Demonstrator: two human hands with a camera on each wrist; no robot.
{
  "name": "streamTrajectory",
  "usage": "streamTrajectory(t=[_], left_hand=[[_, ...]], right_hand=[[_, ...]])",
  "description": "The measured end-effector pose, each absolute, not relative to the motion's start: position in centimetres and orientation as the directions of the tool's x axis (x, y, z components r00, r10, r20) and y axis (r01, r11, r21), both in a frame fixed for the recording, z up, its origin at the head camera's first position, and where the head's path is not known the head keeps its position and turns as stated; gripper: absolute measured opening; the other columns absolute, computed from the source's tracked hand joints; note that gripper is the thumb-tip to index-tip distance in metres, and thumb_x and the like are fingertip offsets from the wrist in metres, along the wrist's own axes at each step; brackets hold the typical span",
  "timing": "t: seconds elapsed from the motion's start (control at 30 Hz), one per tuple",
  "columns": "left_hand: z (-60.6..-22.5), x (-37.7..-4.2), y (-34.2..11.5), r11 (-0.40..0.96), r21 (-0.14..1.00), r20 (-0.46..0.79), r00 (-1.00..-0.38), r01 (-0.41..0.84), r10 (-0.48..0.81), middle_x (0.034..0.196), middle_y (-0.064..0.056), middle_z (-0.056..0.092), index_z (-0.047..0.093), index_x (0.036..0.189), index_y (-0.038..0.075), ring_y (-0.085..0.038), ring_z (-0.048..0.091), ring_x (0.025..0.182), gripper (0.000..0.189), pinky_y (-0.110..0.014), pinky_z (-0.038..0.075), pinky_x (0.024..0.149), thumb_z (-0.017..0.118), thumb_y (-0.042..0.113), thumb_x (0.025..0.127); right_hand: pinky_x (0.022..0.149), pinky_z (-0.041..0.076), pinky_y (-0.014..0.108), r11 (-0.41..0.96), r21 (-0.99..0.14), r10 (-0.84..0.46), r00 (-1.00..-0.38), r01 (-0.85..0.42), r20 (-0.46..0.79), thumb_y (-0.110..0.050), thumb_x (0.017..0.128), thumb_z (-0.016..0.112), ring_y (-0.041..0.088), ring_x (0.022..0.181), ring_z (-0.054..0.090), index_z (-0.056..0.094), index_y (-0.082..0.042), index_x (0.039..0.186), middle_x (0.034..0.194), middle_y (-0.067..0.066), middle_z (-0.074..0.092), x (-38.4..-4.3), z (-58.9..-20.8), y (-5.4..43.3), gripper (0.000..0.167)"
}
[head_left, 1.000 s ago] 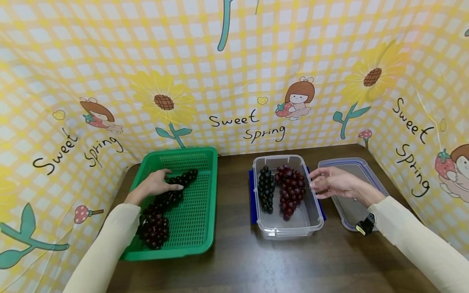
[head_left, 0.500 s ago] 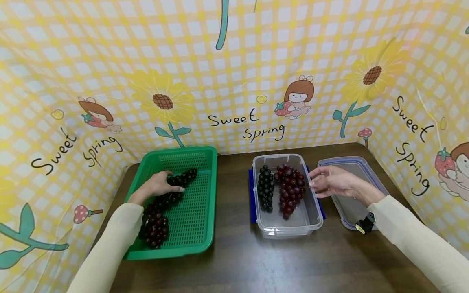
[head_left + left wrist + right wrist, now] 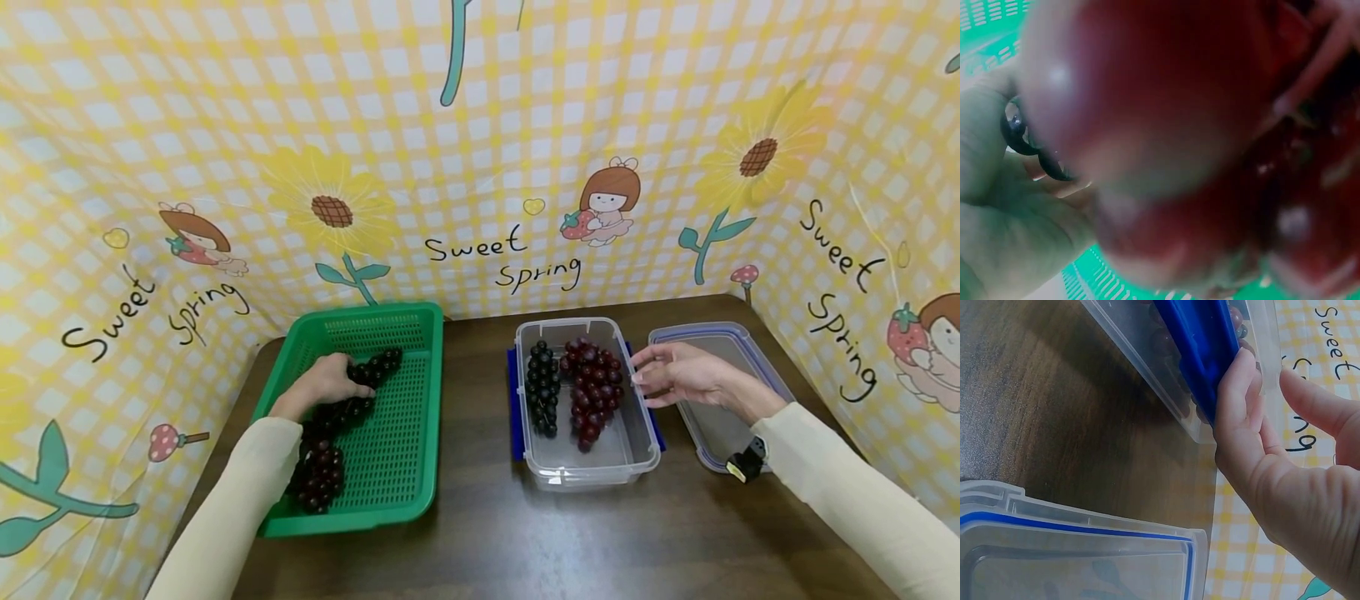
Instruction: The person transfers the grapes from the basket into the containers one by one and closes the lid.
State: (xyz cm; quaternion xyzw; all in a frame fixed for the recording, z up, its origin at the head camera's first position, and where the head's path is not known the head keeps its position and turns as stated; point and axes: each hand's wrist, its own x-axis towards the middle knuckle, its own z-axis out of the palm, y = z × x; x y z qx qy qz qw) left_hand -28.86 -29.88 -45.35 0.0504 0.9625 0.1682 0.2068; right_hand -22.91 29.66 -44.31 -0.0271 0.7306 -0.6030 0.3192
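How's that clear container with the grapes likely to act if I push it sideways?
The clear container would probably slide rather than tip: it sits flat and broad on the table. The red bunch and black bunch could shift, with bare floor beside them.

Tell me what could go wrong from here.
The left hand grips a bunch of round black grapes, with dark-red grapes close by in the green perforated plastic basket; lifting might drag neighbours or drop berries.

The right hand touches the clear rectangular plastic box; a push might shift it.

That box holds a black bunch and a red bunch; another, if added, might crowd it.
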Motion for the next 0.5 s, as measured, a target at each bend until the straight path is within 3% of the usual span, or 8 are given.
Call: streamTrajectory(t=[0.17, 0.3, 0.5], left_hand=[[-45.3, -29.05, -29.67, 0.94, 0.339, -0.324, -0.933, 0.041, 0.157, 0.14, -0.035, 0.061, 0.056, 0.142, -0.012, -0.034, 0.072, 0.099, 0.072, -0.047, 0.061, 0.083, 0.076, 0.039, 0.095], [-45.25, -29.08, -29.46, 0.937, 0.348, -0.304, -0.941, 0.035, 0.148, 0.143, -0.033, 0.06, 0.061, 0.139, -0.008, -0.042, 0.069, 0.11, 0.064, -0.052, 0.06, 0.09, 0.075, 0.037, 0.096], [-45.25, -28.93, -29.36, 0.938, 0.347, -0.363, -0.92, 0.015, 0.149, 0.148, -0.036, 0.053, 0.055, 0.143, -0.011, -0.048, 0.061, 0.126, 0.071, -0.056, 0.057, 0.098, 0.077, 0.037, 0.096]], right_hand=[[0.091, 0.063, 0.038, 0.273, -0.901, -0.432, -0.793, 0.339, -0.429, -0.012, 0.103, 0.067, 0.016, 0.098, 0.069, 0.042, 0.006, 0.143, 0.106, 0.004, 0.065, -22.92, -44.48, 29.58, 0.051], [0.09, 0.064, 0.038, 0.272, -0.902, -0.43, -0.796, 0.335, -0.425, -0.012, 0.103, 0.068, 0.016, 0.098, 0.069, 0.041, 0.007, 0.143, 0.105, 0.004, 0.065, -22.89, -44.48, 29.6, 0.052], [0.09, 0.064, 0.038, 0.273, -0.899, -0.416, -0.801, 0.342, -0.431, -0.011, 0.103, 0.068, 0.015, 0.096, 0.069, 0.041, 0.007, 0.143, 0.103, 0.003, 0.065, -22.83, -44.4, 29.59, 0.051]])
